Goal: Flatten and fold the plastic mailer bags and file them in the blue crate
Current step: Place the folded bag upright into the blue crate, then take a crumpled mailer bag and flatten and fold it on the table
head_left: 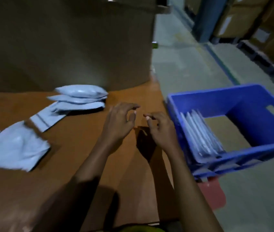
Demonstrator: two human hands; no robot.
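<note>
My left hand (pixel 119 122) and my right hand (pixel 160 129) hover side by side over the brown table (pixel 76 156), fingers loosely curled, holding nothing. A stack of puffy white mailer bags (pixel 81 97) lies at the back of the table. A flat mailer (pixel 46 119) lies in front of that stack. Another crumpled mailer (pixel 14 148) sits at the left edge. The blue crate (pixel 243 101) stands just right of the table, with several folded mailers (pixel 199 136) filed upright against its left wall.
A large brown cardboard wall (pixel 66 39) rises behind the table. Grey concrete floor (pixel 183 64) runs to the right, with pallets and stacked cartons (pixel 266 27) along the far side. A red object (pixel 211 193) lies below the crate.
</note>
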